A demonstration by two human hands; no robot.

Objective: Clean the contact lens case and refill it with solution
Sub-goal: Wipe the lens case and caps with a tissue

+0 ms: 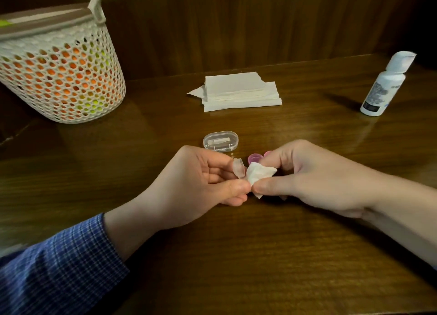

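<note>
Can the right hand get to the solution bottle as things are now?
Probably yes, once freed: the right hand pinches a tissue wad, and bare table lies between it and the solution bottle.

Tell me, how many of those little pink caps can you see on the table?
2. One pink cap lies on the table just beyond the wad of tissue; the other pink cap peeks out beside it, mostly hidden behind the right hand. More could be hidden.

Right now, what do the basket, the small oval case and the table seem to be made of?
Basket: probably moulded plastic, matt cream; regular round holes show orange and yellow inside.
Small oval case: clear glossy plastic, it seems; a pale part shows through the lid.
Table: dark wood or veneer, apparently varnished; grain lines and soft reflections.
</note>
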